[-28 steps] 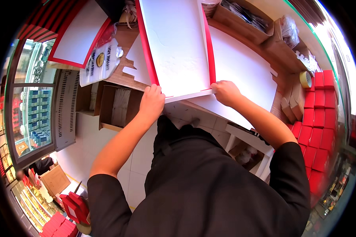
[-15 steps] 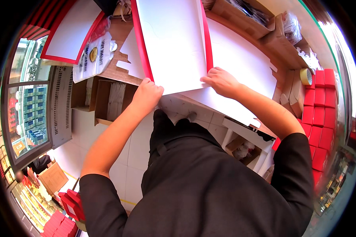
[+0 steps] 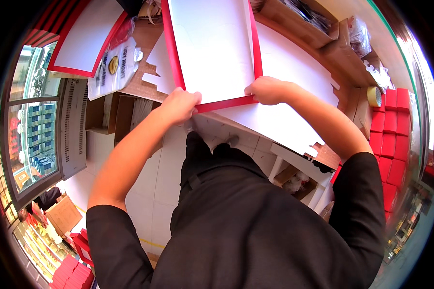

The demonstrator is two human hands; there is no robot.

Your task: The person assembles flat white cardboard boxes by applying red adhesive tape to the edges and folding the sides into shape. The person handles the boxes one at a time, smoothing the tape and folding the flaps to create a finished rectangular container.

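A shallow rectangular cardboard box with a white inside and red outer walls (image 3: pixel 212 53) lies at the middle of the brown table (image 3: pixel 142 89), its short end at the near edge. At the table's left edge is a flat white rectangular panel with a red border (image 3: pixel 88 41). Partly under it, toward the near left corner, lies a printed white and clear plastic bag with a round gold emblem (image 3: pixel 113 67). Below the near edge on the left stand brown cardboard cartons (image 3: pixel 125 115).

The left hand (image 3: pixel 181 105) grips the box's near left corner, fingers curled. Between the hands runs the short red end wall, standing up. The right hand (image 3: pixel 270 90) is closed on the near right corner, fingertips over the wall's inner side.

Under the box and to its right spreads a large flat white cardboard sheet with notched edges (image 3: pixel 294 72). Along the table's far right side stand an open brown carton of flat packets (image 3: pixel 299 24), clear plastic bags (image 3: pixel 359 38) and a yellowish roll of tape (image 3: pixel 373 96). At the right end rise stacked small red boxes (image 3: pixel 390 139).
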